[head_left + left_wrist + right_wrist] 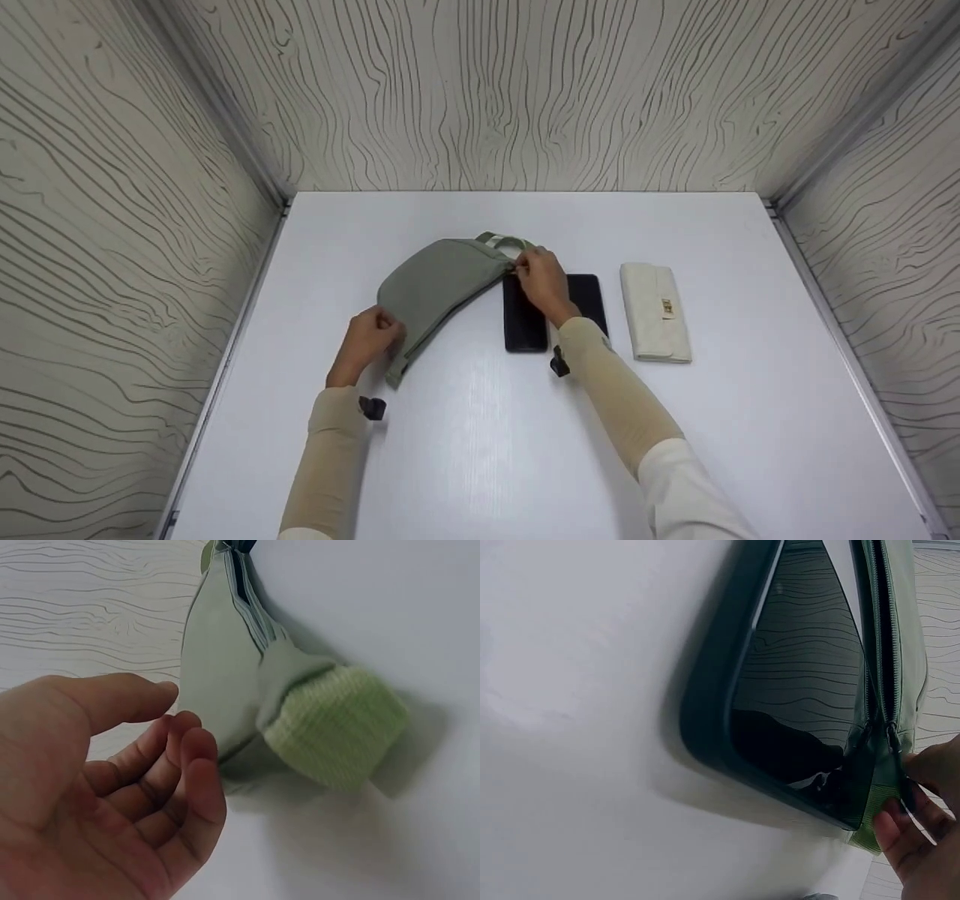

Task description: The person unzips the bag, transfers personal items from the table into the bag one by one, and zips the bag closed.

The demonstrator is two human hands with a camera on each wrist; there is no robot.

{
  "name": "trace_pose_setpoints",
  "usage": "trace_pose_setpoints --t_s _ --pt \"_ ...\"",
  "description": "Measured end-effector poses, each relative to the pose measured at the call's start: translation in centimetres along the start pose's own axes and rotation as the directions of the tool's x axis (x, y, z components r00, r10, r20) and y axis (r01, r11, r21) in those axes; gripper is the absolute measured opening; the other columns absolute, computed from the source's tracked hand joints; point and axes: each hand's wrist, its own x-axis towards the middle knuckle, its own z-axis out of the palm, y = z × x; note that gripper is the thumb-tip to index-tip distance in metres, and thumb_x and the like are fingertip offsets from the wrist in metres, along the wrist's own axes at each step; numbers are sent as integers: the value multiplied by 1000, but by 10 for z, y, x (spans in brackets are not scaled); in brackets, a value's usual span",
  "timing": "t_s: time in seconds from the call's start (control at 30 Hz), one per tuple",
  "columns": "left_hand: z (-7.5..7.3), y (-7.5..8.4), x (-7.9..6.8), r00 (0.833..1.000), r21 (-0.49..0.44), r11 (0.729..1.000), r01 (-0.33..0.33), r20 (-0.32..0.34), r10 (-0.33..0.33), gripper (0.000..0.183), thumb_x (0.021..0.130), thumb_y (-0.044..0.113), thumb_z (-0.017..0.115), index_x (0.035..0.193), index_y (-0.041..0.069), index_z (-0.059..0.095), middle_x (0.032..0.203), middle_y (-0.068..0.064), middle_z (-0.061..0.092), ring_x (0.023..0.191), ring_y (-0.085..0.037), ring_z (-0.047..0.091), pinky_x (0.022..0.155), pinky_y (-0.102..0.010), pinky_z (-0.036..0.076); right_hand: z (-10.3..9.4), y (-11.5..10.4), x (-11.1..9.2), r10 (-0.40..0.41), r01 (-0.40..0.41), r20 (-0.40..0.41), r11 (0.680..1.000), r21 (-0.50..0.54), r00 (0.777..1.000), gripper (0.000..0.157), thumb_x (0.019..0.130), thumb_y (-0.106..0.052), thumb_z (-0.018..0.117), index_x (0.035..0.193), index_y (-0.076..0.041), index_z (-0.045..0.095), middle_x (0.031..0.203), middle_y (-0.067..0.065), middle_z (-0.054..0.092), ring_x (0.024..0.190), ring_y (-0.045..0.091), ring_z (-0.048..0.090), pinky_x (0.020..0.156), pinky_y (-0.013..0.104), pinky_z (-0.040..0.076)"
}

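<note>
Evidently, a soft green bag (442, 281) lies on the white table (465, 465), a hand at each end.
The right hand (544, 279) pinches its dark zipper pull (901, 784) near a black phone (525, 319); the left hand (369, 337) curls loosely by the other end, thumb slightly apart from the fingertips (whether they brush the cloth, I cannot tell). The bag looks light and pliable, more matte than slippery, and would probably buckle if the zip were tugged unsupported; the ribbed webbing tab (341, 724) at the left end seems the firmest hold.
</note>
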Motion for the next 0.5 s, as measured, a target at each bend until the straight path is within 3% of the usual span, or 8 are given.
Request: trace_pose_setpoints --t_s 0.23,0.5 --pt "6 14 6 998 11 998 -58 7 58 16 99 17 65 106 3 70 94 -9 68 80 -17 59 69 -28 48 0 1 -2 -11 11 -8 999 -33 1000 14 104 -13 66 113 -5 74 120 15 68 116 34 60 96 47 55" --pt "10 24 12 993 27 993 -117 9 117 18 101 17 66 110 2 70 98 -10 71 83 -17 61 72 -29 49 -1 -6 -9 -51 51 -4 999 9 999 13 104 -13 67 111 -5 74 116 14 68 114 32 63 94 46 56"
